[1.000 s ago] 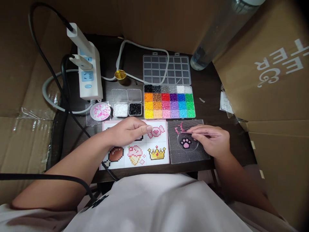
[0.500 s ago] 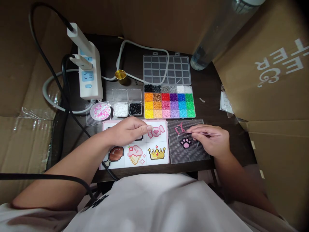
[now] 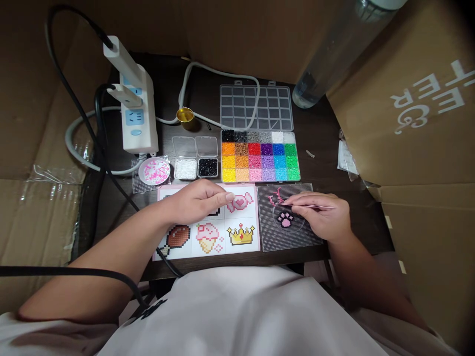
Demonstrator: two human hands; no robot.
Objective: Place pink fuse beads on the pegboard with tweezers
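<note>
My right hand [image 3: 326, 212] pinches a pair of thin pink tweezers [image 3: 311, 205]. Their tips reach over the clear pegboard [image 3: 267, 237], right beside a small pink bead outline [image 3: 275, 199]. Just below on the board lies a finished-looking black and pink paw [image 3: 285, 220] of beads, with a clear round ring [image 3: 300, 228] around it. My left hand [image 3: 200, 201] rests on the pattern sheet [image 3: 256, 247], fingers curled in and thumb pointing at the pink candy picture [image 3: 243, 201]. No object shows in it, and its other fingertips are hidden.
Behind the sheet stand an open bead box [image 3: 260, 155] sorted by colour, small boxes of white beads [image 3: 185, 168] and black beads [image 3: 208, 167], and a dish of pink-white beads [image 3: 155, 171]. A power strip [image 3: 139, 109], gold cup [image 3: 185, 116] and bottle [image 3: 326, 59] surround them.
My right hand and the tweezers have shifted slightly to the left, the tips staying beside the pink bead outline. My left hand holds its place.
</note>
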